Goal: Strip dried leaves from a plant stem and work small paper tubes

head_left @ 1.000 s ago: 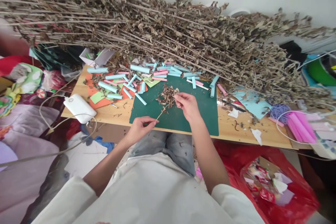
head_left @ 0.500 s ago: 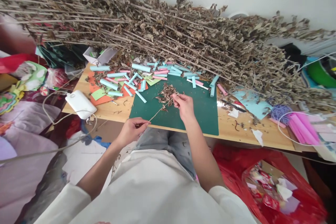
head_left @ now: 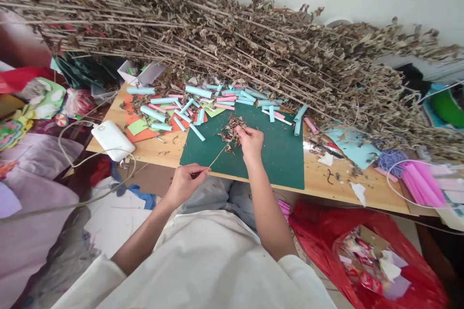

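Note:
My left hand (head_left: 186, 183) pinches the bare end of a thin dried plant stem (head_left: 218, 155) at the front edge of the table. The stem slants up and right toward a small heap of brown dried leaves (head_left: 231, 128). At the right side of that heap, my right hand (head_left: 251, 144) is closed in a pinch on dried leaves; its fingertips partly hide what they grip. Heap and stem lie over a dark green cutting mat (head_left: 282, 159).
Long dried stalks (head_left: 224, 34) are piled across the back. Blue paper tubes (head_left: 198, 91) and pink ones lie before them. A white power bank (head_left: 113, 140) with a cable sits left. At right are a pen (head_left: 331, 149) and light-blue paper (head_left: 357, 147); below, a red trash bag (head_left: 311, 231).
My right hand has moved slightly left and down over the leaf heap, still pinching. The left hand keeps its hold on the stem. The whole view has shifted a little.

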A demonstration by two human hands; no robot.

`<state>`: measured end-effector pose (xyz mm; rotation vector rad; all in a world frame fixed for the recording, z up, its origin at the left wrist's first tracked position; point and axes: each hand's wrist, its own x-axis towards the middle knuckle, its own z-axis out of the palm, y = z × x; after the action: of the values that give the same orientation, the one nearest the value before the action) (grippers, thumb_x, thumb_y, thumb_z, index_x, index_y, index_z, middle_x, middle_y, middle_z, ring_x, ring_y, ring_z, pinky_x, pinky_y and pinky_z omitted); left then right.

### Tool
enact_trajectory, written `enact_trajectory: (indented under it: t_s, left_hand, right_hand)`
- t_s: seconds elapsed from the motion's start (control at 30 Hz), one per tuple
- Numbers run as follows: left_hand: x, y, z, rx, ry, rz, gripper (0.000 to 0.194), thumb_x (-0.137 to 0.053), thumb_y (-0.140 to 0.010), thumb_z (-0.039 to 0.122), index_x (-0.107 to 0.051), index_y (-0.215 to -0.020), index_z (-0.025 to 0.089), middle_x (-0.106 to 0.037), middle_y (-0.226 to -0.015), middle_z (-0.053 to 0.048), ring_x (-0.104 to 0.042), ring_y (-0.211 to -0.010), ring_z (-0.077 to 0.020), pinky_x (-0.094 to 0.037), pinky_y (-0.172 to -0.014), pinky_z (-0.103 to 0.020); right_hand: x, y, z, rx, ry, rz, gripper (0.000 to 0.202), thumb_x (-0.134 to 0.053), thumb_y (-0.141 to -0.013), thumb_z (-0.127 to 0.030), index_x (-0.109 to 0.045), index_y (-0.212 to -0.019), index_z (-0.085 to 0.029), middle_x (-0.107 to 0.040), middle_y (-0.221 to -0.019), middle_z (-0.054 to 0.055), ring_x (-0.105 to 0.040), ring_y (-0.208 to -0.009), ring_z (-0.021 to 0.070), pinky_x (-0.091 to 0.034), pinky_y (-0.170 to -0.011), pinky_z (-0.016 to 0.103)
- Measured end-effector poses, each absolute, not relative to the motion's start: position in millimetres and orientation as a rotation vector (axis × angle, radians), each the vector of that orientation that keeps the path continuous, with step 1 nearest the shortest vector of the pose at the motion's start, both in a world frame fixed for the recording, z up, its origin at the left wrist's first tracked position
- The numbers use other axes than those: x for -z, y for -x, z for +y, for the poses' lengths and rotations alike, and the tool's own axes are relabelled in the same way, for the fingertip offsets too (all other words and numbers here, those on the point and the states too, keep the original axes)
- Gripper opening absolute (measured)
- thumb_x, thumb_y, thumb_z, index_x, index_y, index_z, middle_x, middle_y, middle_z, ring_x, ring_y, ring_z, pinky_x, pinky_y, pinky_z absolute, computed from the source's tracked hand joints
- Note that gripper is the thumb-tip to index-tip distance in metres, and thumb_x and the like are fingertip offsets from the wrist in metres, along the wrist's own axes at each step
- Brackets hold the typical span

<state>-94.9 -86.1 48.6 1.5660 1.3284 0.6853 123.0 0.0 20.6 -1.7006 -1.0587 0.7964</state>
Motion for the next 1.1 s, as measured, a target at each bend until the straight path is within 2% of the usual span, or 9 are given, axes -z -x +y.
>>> enact_trajectory:
  t_s: [0.17, 0.3, 0.4, 0.47, 0.53, 0.6, 0.7, 0.83, 1.1]
  left_hand:
    - [-50, 102, -91, -0.652, -1.585, 1.363, 0.030, -0.060, -0.087, 0.041, -0.078, -0.089, 0.017, -0.066, -0.070, -0.003, -0.050, -0.055, -0.0092, -0.037, -0.050, -0.019]
    - [-51, 108, -93, -0.626, -1.539, 1.392, 0.032, -0.060, -0.087, 0.042, -0.078, -0.093, 0.017, -0.064, -0.068, -0.002, -0.048, -0.052, -0.0081, -0.037, -0.051, -0.020]
    - [-54, 108, -91, -0.671, -1.553, 1.396, 0.030, -0.061, -0.087, 0.040, -0.078, -0.094, 0.017, -0.063, -0.068, -0.002, -0.049, -0.057, -0.0088, -0.037, -0.053, -0.020]
    - [-57, 106, -89, -0.692, -1.578, 1.384, 0.029, -0.062, -0.087, 0.039, -0.079, -0.094, 0.017, -0.063, -0.069, -0.002, -0.051, -0.060, -0.0095, -0.038, -0.055, -0.020]
    - [-60, 105, -89, -0.691, -1.605, 1.364, 0.027, -0.062, -0.087, 0.037, -0.079, -0.094, 0.017, -0.064, -0.071, -0.003, -0.052, -0.061, -0.0094, -0.038, -0.055, -0.020]
    - [-62, 105, -90, -0.686, -1.636, 1.345, 0.026, -0.062, -0.087, 0.035, -0.079, -0.095, 0.018, -0.065, -0.072, -0.003, -0.052, -0.060, -0.0089, -0.038, -0.055, -0.019]
    - [-64, 106, -92, -0.698, -1.670, 1.336, 0.024, -0.062, -0.087, 0.034, -0.078, -0.095, 0.018, -0.067, -0.074, -0.003, -0.052, -0.060, -0.0086, -0.038, -0.054, -0.019]
    - [-67, 104, -94, -0.717, -1.702, 1.320, 0.023, -0.062, -0.087, 0.032, -0.078, -0.096, 0.018, -0.068, -0.076, -0.004, -0.053, -0.059, -0.0084, -0.039, -0.054, -0.019]
    - [-72, 101, -96, -0.687, -1.749, 1.246, 0.023, -0.060, -0.089, 0.030, -0.078, -0.098, 0.019, -0.070, -0.080, -0.005, -0.055, -0.060, -0.0086, -0.040, -0.053, -0.019]
  right_hand:
    - [-35, -132, 4, -0.555, 1.760, -0.951, 0.041, -0.056, -0.084, -0.045, -0.060, -0.056, -0.016, -0.034, -0.047, -0.006, -0.031, -0.051, 0.0096, -0.025, -0.052, 0.025]
    - [-49, -153, 8, -0.470, 1.821, -1.265, 0.036, -0.060, -0.083, -0.040, -0.066, -0.059, -0.014, -0.047, -0.049, -0.003, -0.040, -0.052, 0.0111, -0.032, -0.056, 0.026]
    - [-48, -159, 8, -0.511, 1.790, -1.520, 0.020, -0.060, -0.082, -0.027, -0.075, -0.086, -0.015, -0.068, -0.073, 0.003, -0.056, -0.063, 0.0142, -0.043, -0.069, 0.027]
    - [-46, -160, 7, -0.496, 1.784, -1.588, 0.029, -0.055, -0.083, -0.019, -0.073, -0.106, -0.015, -0.072, -0.089, 0.007, -0.061, -0.070, 0.0161, -0.047, -0.077, 0.030]
    - [-47, -159, 4, -0.402, 1.792, -1.599, 0.034, -0.049, -0.086, -0.017, -0.071, -0.111, -0.013, -0.072, -0.093, 0.010, -0.064, -0.078, 0.0188, -0.048, -0.082, 0.032]
    - [-51, -157, -2, -0.323, 1.784, -1.568, 0.033, -0.048, -0.088, -0.020, -0.073, -0.108, -0.012, -0.072, -0.093, 0.012, -0.064, -0.082, 0.0207, -0.048, -0.083, 0.033]
    - [-63, -149, -16, -0.479, 1.747, -1.492, 0.034, -0.055, -0.088, -0.037, -0.076, -0.101, -0.013, -0.072, -0.084, 0.009, -0.062, -0.071, 0.0179, -0.049, -0.074, 0.031]
    - [-70, -134, -30, -0.878, 1.666, -1.394, 0.053, -0.070, -0.074, -0.054, -0.074, -0.108, -0.014, -0.068, -0.070, 0.003, -0.055, -0.057, 0.0132, -0.046, -0.061, 0.027]
    - [-58, -124, -27, -1.156, 1.392, -1.020, 0.048, -0.076, -0.067, -0.047, -0.074, -0.103, -0.015, -0.065, -0.073, 0.002, -0.054, -0.061, 0.0122, -0.047, -0.058, 0.027]
